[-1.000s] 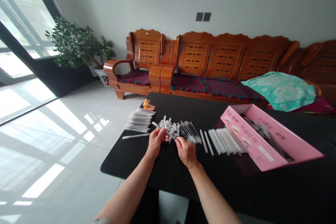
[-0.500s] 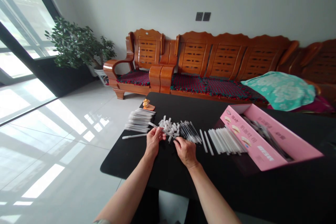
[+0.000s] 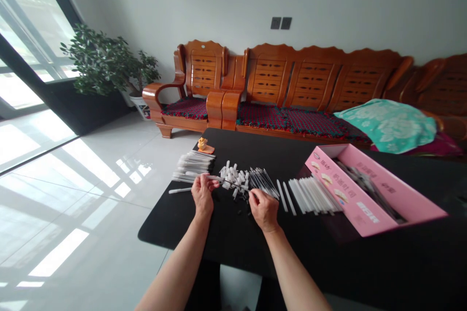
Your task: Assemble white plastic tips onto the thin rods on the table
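My left hand [image 3: 202,193] pinches the end of a white pen barrel above the black table [image 3: 233,238]. A thin dark refill [image 3: 233,184] runs from that barrel to my right hand [image 3: 263,208], whose fingers are closed on its other end. Just behind the hands lie a heap of small white caps [image 3: 233,176] and a fan of dark refills [image 3: 263,181]. A stack of finished white pens [image 3: 192,166] lies to the left, with one single pen [image 3: 179,190] near the table's edge. A row of white barrels [image 3: 310,188] lies to the right.
An open pink box [image 3: 365,199] with more parts stands at the right. A small orange figurine [image 3: 204,145] sits at the table's far left corner. Wooden sofas [image 3: 292,87], a teal cloth [image 3: 390,124] and a potted plant [image 3: 105,65] stand behind; glossy tiled floor lies left.
My hands have drawn apart: the left hand moved left with the barrel, and the right hand shifted slightly right, so the thin refill now shows between them.
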`<state>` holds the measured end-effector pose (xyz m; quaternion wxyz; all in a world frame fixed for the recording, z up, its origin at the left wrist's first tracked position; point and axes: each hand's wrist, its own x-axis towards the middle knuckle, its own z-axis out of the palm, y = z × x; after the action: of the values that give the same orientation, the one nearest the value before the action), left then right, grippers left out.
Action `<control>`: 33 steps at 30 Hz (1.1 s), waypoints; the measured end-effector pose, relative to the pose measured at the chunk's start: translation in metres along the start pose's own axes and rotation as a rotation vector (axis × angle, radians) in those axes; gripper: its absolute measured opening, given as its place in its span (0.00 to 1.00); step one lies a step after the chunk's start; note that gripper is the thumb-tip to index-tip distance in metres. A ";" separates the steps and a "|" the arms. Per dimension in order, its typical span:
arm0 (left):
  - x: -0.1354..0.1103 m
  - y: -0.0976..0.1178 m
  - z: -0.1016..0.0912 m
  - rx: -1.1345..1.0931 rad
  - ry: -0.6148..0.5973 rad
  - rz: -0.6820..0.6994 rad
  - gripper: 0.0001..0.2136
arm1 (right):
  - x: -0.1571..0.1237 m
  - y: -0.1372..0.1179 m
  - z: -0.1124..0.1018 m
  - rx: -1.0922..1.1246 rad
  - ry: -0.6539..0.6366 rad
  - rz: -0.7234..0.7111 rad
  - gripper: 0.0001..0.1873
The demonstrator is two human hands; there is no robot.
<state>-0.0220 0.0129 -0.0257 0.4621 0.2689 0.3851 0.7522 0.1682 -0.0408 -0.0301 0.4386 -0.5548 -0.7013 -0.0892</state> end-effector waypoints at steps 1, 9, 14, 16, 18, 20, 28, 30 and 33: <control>0.001 0.001 -0.001 -0.010 0.029 0.018 0.19 | 0.000 0.003 -0.001 -0.028 0.022 0.035 0.13; -0.005 0.001 0.000 0.069 -0.126 -0.051 0.17 | -0.001 0.012 -0.006 -0.332 -0.048 0.403 0.12; -0.005 -0.001 0.000 0.102 -0.171 -0.068 0.17 | 0.006 0.006 -0.017 -0.195 -0.089 0.442 0.13; -0.005 -0.002 -0.001 0.104 -0.177 -0.073 0.16 | 0.012 0.000 -0.031 -0.033 -0.179 0.397 0.13; -0.006 -0.002 -0.001 0.102 -0.185 -0.078 0.16 | 0.016 -0.007 -0.048 0.132 -0.385 0.353 0.11; -0.006 -0.002 -0.001 0.100 -0.193 -0.079 0.15 | 0.017 -0.014 -0.066 0.201 -0.592 0.346 0.07; -0.007 -0.002 0.002 0.086 -0.207 -0.091 0.15 | -0.010 -0.031 -0.078 0.013 -0.864 0.208 0.05; -0.007 -0.001 0.002 0.087 -0.215 -0.097 0.16 | -0.012 -0.032 -0.070 -0.034 -0.845 0.171 0.06; -0.009 0.000 0.003 0.091 -0.255 -0.114 0.16 | -0.004 -0.033 -0.055 -0.095 -0.756 0.186 0.06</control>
<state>-0.0159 0.0060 -0.0239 0.5366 0.3606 0.3718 0.6662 0.1680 -0.0894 0.0119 0.1297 -0.6293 -0.7553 0.1291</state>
